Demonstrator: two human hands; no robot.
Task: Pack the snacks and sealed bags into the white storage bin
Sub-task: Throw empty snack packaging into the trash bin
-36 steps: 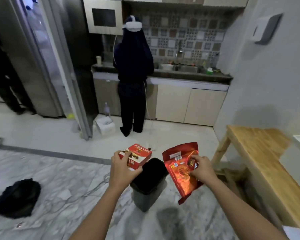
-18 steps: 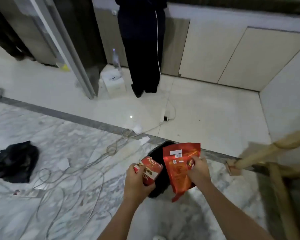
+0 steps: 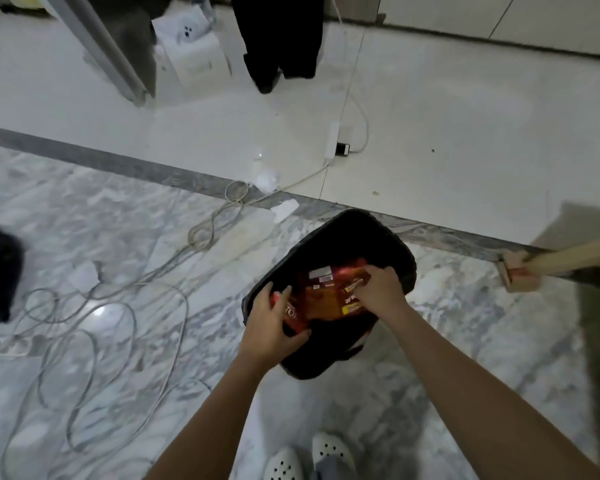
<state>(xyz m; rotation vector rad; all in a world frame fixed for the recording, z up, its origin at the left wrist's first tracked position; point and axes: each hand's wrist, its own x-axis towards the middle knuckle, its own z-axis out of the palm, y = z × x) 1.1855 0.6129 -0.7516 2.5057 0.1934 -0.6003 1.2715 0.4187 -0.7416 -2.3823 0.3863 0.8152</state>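
Placing step, by the look of it: left hand (image 3: 270,322) grips the red box (image 3: 292,315); right hand (image 3: 379,289) pinches the red bag (image 3: 326,299); both sit in the dark-lined bin's (image 3: 355,225) mouth; next, lower and let go.

black-lined bin (image 3: 361,233): upright | red box (image 3: 292,317): tilted at left rim | red bag (image 3: 326,301): across mouth
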